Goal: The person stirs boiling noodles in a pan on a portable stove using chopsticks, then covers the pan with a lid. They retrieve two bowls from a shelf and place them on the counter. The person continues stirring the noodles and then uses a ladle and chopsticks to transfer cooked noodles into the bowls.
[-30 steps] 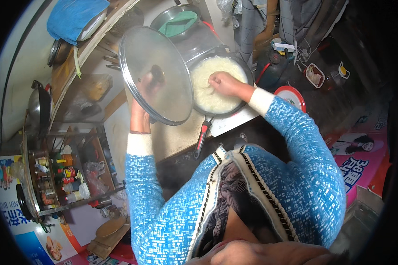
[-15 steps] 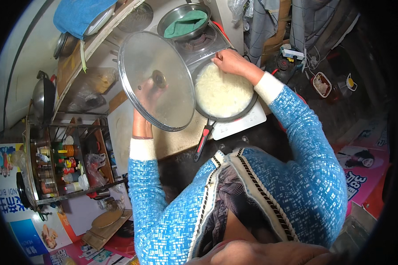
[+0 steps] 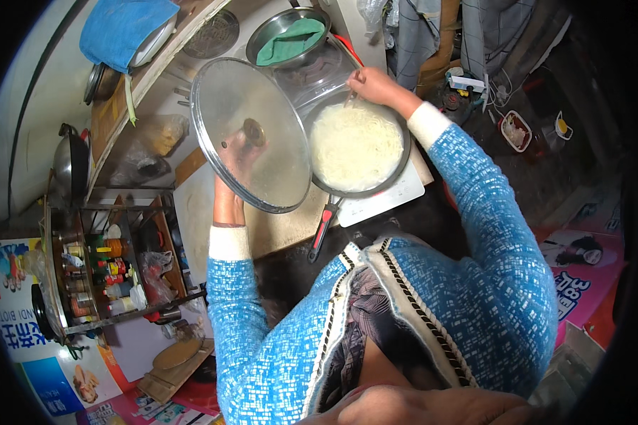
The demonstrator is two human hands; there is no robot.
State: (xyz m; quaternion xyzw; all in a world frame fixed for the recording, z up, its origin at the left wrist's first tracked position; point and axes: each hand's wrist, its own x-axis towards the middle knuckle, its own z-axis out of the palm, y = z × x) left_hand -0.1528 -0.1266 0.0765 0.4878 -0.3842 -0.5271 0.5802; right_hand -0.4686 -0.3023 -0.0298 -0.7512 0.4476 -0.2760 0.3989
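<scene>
- Far left, a wire rack [image 3: 92,276] of small jars and bottles stands well apart from the cooking; above it a blue cloth [image 3: 124,28] lies on a shelf.
- The left hand [image 3: 235,152] grips the knob of the glass lid [image 3: 252,134] from below, fingers clenched around it. The lid is tilted, its face turned toward the camera, and its right rim overlaps the left edge of the pan.
- Compared with a second ago the lid sits much the same beside the pan, held up and clear of it, so the pan stays uncovered and its contents open to the other hand.
- The frying pan [image 3: 397,166] rests on a white induction hob [image 3: 390,202], its red and black handle pointing down toward the person. It is full of pale white noodles [image 3: 354,145].
- The right hand [image 3: 372,85] has shifted: a second ago it lay over the middle of the noodles, half a second ago near the upper left rim, and now it is at the pan's far rim. That reads as stirring or spreading the noodles round the pan.
- This hand is closed on something thin, probably chopsticks, dipping into the noodles; too blurred to name for sure.
- Behind the pan, a steel bowl [image 3: 266,32] holds a green cloth [image 3: 290,39].
</scene>
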